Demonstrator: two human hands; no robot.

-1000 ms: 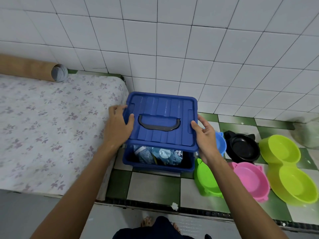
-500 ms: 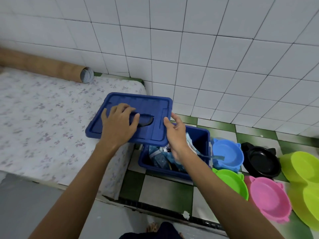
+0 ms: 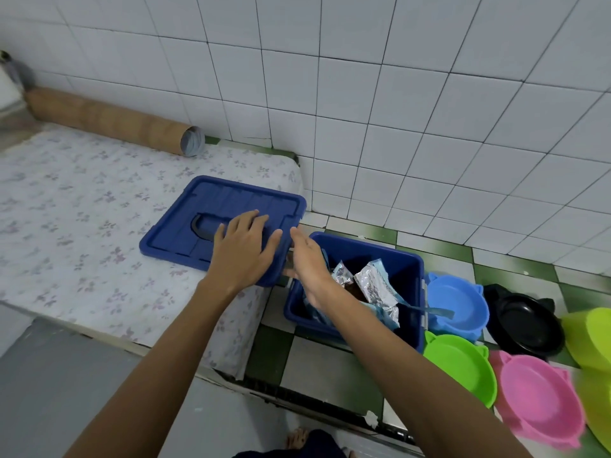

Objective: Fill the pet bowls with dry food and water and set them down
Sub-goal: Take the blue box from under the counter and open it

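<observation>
The dark blue lid (image 3: 224, 223) lies flat on the floral-sheeted mattress (image 3: 82, 226), near its right edge, with its black handle partly covered. The left hand (image 3: 243, 251) rests palm-down on the lid's near right corner, fingers spread and flat, not gripping. The right hand (image 3: 307, 259) hovers edge-on just beside that corner, fingers straight and together, holding nothing. Beneath the right forearm, the open blue storage box (image 3: 406, 269) stands on the green-and-white tiled floor (image 3: 317, 365), holding crumpled foil food pouches (image 3: 373, 282). Right of the box sit the empty pet bowls: a blue bowl (image 3: 458, 304), a black bowl (image 3: 525, 325), a green bowl (image 3: 459, 366), a pink bowl (image 3: 539, 398) and a lime double bowl (image 3: 595, 335). A cardboard tube (image 3: 109, 122) lies against the wall.
</observation>
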